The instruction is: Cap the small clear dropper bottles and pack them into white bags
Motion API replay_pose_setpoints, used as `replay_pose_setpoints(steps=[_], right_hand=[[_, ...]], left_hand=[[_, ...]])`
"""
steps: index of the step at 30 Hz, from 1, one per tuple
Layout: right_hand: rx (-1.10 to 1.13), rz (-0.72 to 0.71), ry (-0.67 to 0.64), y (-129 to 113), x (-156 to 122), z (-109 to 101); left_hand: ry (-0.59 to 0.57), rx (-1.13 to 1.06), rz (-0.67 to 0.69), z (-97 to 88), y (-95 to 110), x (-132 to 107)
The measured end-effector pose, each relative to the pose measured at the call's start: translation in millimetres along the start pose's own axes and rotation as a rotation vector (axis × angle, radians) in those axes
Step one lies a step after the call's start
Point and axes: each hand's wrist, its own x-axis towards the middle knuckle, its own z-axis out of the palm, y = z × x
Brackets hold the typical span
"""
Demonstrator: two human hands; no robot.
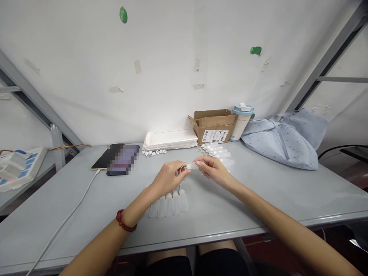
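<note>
A small translucent plastic bottle (191, 166) is held level above the grey table between my two hands. My left hand (170, 174) is closed around its left end, with a thin pale strap or tube hanging by the fingers. My right hand (212, 168) pinches the other end, and the fingertips hide part of it. Below my left hand lies a row of similar translucent bottles (169, 206), side by side. More bottles with white tops (220, 154) lie behind my right hand. Several small white caps (154, 153) are scattered beyond my left hand.
A white stack of padded mailers or sheets (172, 138) lies against the wall beside an open cardboard box (215, 124). A lidded cup (241, 124) and a light-blue cloth bag (283, 140) stand to the right. Two phones (100, 159) and a white cable (73, 209) occupy the left side.
</note>
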Motion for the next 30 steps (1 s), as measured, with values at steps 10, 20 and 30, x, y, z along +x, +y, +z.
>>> replay_pose_setpoints(steps=[10,20,30], right_hand=[[-0.160,-0.110,0.267,10.1,27.4,-45.9],[-0.864,-0.108,0.260,49.6,92.2,-104.2],[-0.823,-0.174,0.202,57.3,89.2,-111.0]], left_hand=[[-0.043,0.226,-0.293,-34.4,-65.9,8.4],[0.017,0.451,-0.242,-44.4,-110.0,3.5],[-0.010,0.428,-0.205,-36.7,-111.8,3.9]])
